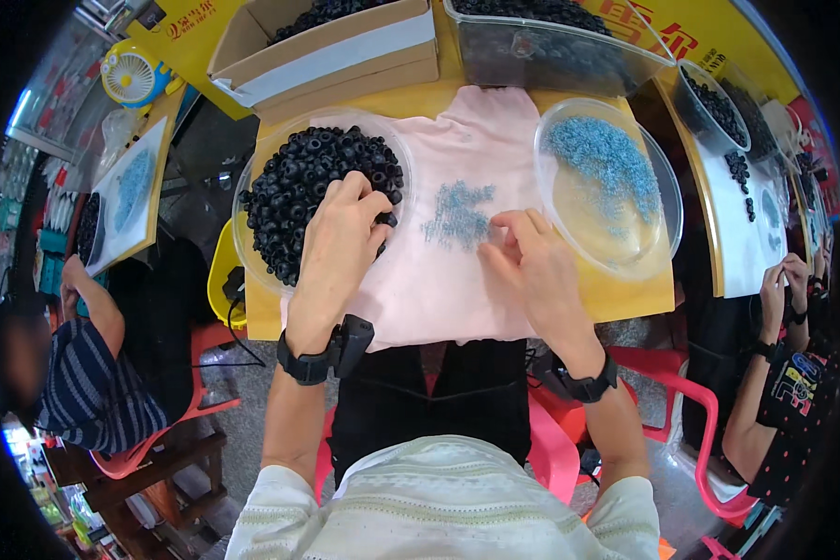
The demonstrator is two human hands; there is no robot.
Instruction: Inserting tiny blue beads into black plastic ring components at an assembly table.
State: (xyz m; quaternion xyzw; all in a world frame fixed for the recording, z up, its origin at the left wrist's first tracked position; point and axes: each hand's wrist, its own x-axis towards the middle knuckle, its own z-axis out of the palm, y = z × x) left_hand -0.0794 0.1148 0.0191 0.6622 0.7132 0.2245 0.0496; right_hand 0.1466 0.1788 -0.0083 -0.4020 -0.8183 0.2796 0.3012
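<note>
My left hand reaches into a clear round bowl heaped with black rubber rings; its fingers curl among the rings at the pile's right edge. My right hand rests on a pink cloth, fingers bent, just right of a small scatter of tiny blue parts. What the fingertips pinch is hidden. A second clear round bowl to the right holds more of the blue parts.
A cardboard box and a clear bin of black rings stand at the table's far edge. Seated people work at neighbouring tables, one on the left and one on the right. Red plastic chairs stand below.
</note>
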